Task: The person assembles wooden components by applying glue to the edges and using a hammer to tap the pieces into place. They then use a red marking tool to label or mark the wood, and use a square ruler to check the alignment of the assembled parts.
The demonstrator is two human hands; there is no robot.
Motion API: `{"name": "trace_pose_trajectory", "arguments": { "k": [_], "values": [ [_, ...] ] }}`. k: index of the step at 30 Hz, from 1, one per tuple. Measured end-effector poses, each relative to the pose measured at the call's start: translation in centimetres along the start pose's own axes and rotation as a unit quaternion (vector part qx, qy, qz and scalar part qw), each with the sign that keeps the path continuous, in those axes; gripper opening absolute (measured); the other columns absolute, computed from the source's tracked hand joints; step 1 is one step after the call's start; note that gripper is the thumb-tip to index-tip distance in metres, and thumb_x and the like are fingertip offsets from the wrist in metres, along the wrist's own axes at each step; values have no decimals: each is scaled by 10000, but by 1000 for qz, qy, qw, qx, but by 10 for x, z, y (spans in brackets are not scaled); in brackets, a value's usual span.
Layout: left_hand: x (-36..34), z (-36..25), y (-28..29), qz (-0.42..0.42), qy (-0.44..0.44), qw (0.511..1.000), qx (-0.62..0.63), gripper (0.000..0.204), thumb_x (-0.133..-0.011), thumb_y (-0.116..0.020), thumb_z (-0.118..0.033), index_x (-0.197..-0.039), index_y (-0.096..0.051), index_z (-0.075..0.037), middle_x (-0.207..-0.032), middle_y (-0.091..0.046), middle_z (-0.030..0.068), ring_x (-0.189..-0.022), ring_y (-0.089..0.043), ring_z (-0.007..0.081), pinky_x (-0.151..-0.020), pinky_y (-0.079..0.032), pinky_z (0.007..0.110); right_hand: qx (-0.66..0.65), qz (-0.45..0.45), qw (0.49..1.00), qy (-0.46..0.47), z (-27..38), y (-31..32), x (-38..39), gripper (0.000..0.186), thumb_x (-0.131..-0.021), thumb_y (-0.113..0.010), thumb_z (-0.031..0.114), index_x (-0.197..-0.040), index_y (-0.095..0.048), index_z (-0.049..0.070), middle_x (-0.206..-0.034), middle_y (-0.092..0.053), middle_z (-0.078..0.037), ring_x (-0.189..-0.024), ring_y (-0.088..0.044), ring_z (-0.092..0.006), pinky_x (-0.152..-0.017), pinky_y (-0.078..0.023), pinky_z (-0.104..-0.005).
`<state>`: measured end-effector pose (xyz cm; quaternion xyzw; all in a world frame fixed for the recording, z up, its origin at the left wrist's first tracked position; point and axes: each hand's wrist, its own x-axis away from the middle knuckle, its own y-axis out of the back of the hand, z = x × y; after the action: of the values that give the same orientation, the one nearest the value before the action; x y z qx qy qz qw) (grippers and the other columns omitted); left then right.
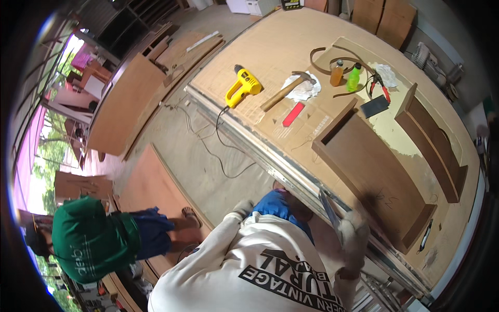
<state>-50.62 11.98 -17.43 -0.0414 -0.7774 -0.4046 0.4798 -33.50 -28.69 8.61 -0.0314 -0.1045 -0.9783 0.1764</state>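
Note:
My right hand, in a pale work glove, is closed round a long, narrow, greyish flat strip at the near edge of the worktable; its exact kind is unclear. Nearest to that hand on the table is a brown wooden panel with raised end pieces. My left hand, also gloved, hangs low beside my blue shorts, away from the table. Its fingers are too indistinct to read.
On the cardboard-covered table lie a yellow heat gun, a hammer, a red strip, two bottles, red-handled pliers, a dark block, a curved wooden piece and a knife. A person in green stands left.

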Motion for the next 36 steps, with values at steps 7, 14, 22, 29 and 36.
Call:
{"name": "trace_pose_trajectory", "arguments": {
  "k": [7, 14, 22, 29, 36],
  "values": [
    [157, 156, -123, 148, 250, 933, 211, 326, -892, -665, -306, -1122, -767, -100, -1088, -745, 202, -1023, -720, 374, -848, -560, 436, -130, 50, 990, 25, -17, -69, -43, 489, -975, -513, -59, -1459, -443, -41, -969, -557, -30, -834, -529, -121, -821, -478, -259],
    [121, 165, -118, -25, 152, 962, 225, 362, -898, -681, -339, -1141, -761, -83, -1091, -750, 192, -1048, -720, 346, -891, -553, 436, -233, -56, 970, -47, -11, -108, -74, 461, -1010, -539, 18, -1464, -464, -18, -756, -563, 8, -661, -519, -86, -649, -472, -252],
    [53, 87, 8, -159, -75, 976, 126, 431, -956, -589, -401, -1243, -692, -97, -1094, -720, 229, -1064, -684, 398, -907, -545, 490, -83, -84, 987, -110, 17, -137, -31, 534, -1001, -531, 114, -1493, -422, -63, -732, -543, 2, -626, -491, -73, -588, -423, -232],
    [46, -12, 49, 17, -273, 940, 202, 435, -987, -628, -373, -1305, -670, -79, -1047, -758, 169, -951, -725, 266, -850, -559, 353, -132, -116, 973, -148, 10, -181, 47, 460, -1003, -547, 107, -1434, -494, -43, -692, -558, -9, -599, -514, -67, -554, -415, -223],
    [89, -143, 82, 339, -67, 802, 487, 333, -1041, -604, -294, -1238, -665, -32, -971, -740, 102, -808, -709, 212, -707, -594, 314, -153, -154, 973, -72, 11, -191, 48, 468, -966, -566, 21, -1431, -534, -23, -803, -526, 32, -687, -488, -44, -655, -459, -203]
  ]
}}
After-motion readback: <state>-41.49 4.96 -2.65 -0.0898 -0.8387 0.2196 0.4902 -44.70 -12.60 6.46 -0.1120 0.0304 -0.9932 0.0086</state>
